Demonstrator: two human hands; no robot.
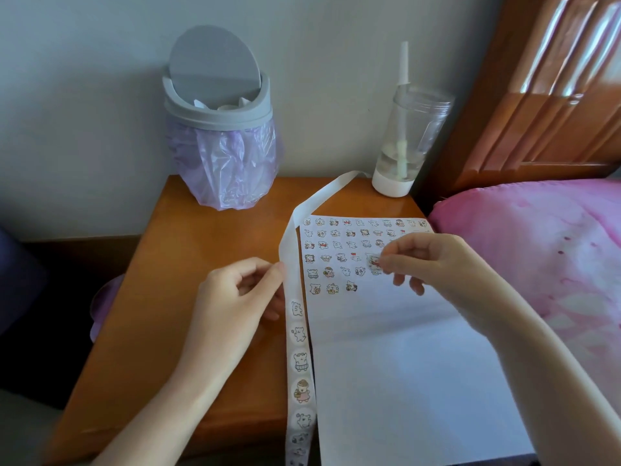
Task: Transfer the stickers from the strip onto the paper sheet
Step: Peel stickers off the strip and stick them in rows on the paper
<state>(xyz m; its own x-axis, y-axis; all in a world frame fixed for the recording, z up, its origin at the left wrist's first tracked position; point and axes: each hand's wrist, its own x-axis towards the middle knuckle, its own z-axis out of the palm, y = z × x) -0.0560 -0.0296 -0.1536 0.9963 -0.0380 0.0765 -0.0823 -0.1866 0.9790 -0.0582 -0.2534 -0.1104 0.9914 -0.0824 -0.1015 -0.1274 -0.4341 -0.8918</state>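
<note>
A long white sticker strip (297,348) runs down the wooden bedside table along the left edge of a white paper sheet (403,364). Its lower part carries several round cartoon stickers; its upper part is bare backing that curls toward the back. My left hand (235,297) pinches the strip's left edge just above the first sticker. My right hand (426,260) holds one round sticker (373,263) between thumb and fingertip, a little above the sheet near the right end of the sticker rows. Several rows of small stickers (353,243) cover the top of the sheet.
A grey swing-lid bin (218,105) with a purple liner stands at the back left of the table (188,264). A clear bottle with a straw (403,139) stands at the back right. A pink bedcover (537,247) and wooden headboard lie to the right.
</note>
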